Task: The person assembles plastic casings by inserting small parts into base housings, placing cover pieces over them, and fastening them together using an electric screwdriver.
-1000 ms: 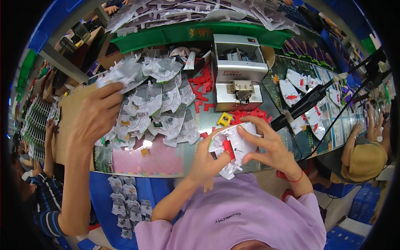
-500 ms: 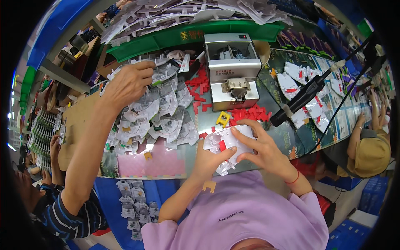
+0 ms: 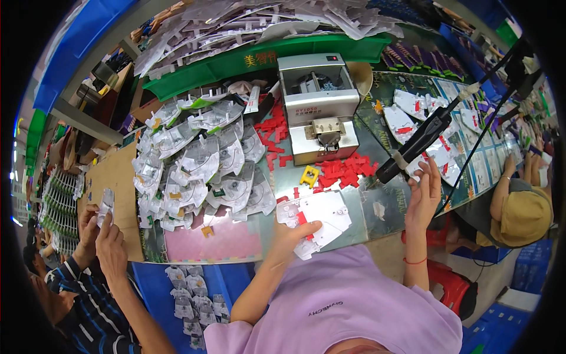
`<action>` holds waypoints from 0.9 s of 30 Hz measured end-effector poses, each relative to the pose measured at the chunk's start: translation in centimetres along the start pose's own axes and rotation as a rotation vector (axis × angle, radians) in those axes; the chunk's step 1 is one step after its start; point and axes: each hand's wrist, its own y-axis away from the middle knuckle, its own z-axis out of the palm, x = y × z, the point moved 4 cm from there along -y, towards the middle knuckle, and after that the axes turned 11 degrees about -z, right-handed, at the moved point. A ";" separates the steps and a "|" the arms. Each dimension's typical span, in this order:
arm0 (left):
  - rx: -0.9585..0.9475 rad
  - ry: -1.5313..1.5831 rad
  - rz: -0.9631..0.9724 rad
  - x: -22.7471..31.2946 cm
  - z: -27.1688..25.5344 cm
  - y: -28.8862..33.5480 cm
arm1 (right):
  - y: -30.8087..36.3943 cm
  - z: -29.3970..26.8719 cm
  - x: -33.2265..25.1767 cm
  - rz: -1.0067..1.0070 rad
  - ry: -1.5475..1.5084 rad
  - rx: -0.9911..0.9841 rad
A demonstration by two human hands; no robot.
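Observation:
My left hand (image 3: 287,239) is closed on the lower left edge of a white plastic housing (image 3: 326,215), its thumb lying across the face. A red plastic piece (image 3: 302,219) sits on that housing beside the thumb. Off to the right, my right hand (image 3: 425,192) is raised with fingers apart and nothing visible in it. Just beyond its fingertips hangs a black electric screwdriver (image 3: 421,141) on a stand arm. Loose red plastic pieces (image 3: 348,171) and a yellow plastic piece (image 3: 309,176) lie past the housing.
A silver screw feeder (image 3: 321,106) stands mid-table. Clear housings (image 3: 200,156) are heaped to the left; white housings with red pieces (image 3: 404,125) lie to the right. A green tray (image 3: 206,72) piled with white panels runs behind. At left, a co-worker's hands (image 3: 106,233) hold a small part.
My right hand has let go of the white housing and moved right, up to the screwdriver. My left hand keeps the housing. The co-worker's hand has withdrawn from the clear housings.

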 end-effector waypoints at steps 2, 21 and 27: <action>-0.006 0.103 -0.072 -1.1 -0.4 -0.2 | -0.2 0.7 0.8 0.050 0.037 -0.008; -0.026 0.169 -0.028 -0.9 -0.5 -0.8 | -3.2 14.4 -0.7 -0.041 -0.293 -0.614; 0.031 0.150 0.008 -0.3 -0.8 -1.0 | -3.5 18.7 -1.2 -0.240 -0.297 -0.676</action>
